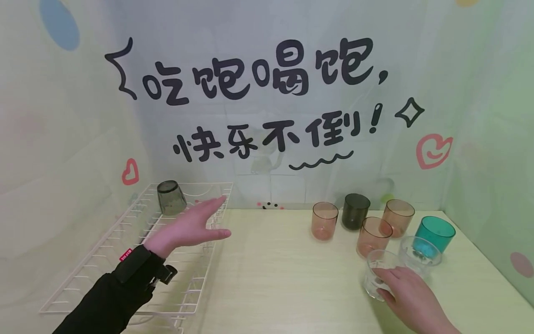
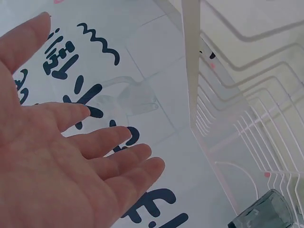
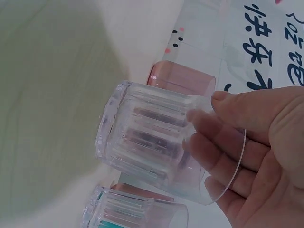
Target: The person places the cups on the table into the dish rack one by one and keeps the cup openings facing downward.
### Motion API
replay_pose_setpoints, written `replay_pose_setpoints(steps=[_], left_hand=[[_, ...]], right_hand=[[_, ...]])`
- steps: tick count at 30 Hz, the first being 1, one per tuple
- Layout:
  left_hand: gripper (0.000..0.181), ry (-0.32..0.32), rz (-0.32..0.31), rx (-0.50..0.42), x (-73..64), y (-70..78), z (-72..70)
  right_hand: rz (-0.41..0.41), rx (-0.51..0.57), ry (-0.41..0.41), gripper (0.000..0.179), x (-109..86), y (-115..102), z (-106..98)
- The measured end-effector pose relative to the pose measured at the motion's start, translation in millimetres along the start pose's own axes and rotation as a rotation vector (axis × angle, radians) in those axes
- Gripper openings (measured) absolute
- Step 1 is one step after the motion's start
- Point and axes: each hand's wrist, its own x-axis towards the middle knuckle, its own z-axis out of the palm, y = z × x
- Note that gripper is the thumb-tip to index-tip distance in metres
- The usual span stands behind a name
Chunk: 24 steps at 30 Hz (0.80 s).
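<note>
My right hand [image 1: 409, 292] curls its fingers round the upper part of a clear ribbed cup [image 3: 152, 137]. In the right wrist view the fingers show through the see-through wall, and the thumb lies at the rim. A second clear cup [image 1: 420, 255] stands just beyond it. My left hand [image 1: 189, 227] is held over the white wire rack [image 1: 192, 278], fingers extended and palm bare. Behind that hand a grey see-through cup [image 1: 171, 199] sits upside down at the rack's far end.
Behind the clear cups stand a teal cup [image 1: 435, 232], a dark grey cup [image 1: 355, 212] and several peach cups, one [image 1: 324, 222] to the left of the others. The pale table [image 1: 267, 278] meets a printed backdrop [image 1: 267, 185] at the back and a side curtain [image 1: 492, 222] at right.
</note>
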Motion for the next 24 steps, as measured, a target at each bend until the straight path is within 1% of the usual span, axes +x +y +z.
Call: replay_pose_setpoints(steps=[3, 5, 10, 14, 16, 18, 20, 22, 24], left_hand=[[0.093, 0.006, 0.011, -0.019, -1.8, 3.8, 2.0], [0.094, 0.007, 0.022, -0.033, -2.7, 6.0, 3.5], [0.094, 0.002, 0.033, -0.054, -3.9, 10.2, 7.7], [0.095, 0.004, 0.052, -0.056, -4.7, 13.3, 10.7], [0.096, 0.004, 0.057, -0.060, -5.2, 14.4, 11.8], [0.096, 0.006, 0.059, -0.062, -5.6, 15.9, 12.4], [0.097, 0.007, 0.055, -0.070, -6.1, 17.6, 12.6], [0.098, 0.009, 0.054, -0.075, -6.1, 19.4, 12.8], [0.098, 0.012, 0.059, -0.076, -6.0, 21.0, 13.1]], right_hand=[[0.021, 0.005, -0.022, 0.037, 0.5, -0.3, 1.1], [0.031, 0.006, -0.021, 0.034, 0.5, -0.5, 2.1], [0.039, 0.003, 0.008, 0.027, -0.1, -1.6, 3.0], [0.041, -0.002, 0.026, 0.025, -1.7, -1.8, 2.9], [0.049, -0.005, 0.023, 0.024, -2.5, -1.6, 2.8], [0.059, -0.005, 0.014, 0.024, -3.1, -1.4, 2.5], [0.086, 0.013, -0.021, 0.024, -2.8, -1.6, 1.4], [0.121, 0.054, -0.065, 0.023, -2.1, -1.5, 0.5], [0.144, 0.101, -0.088, 0.023, -1.8, -2.1, -0.8]])
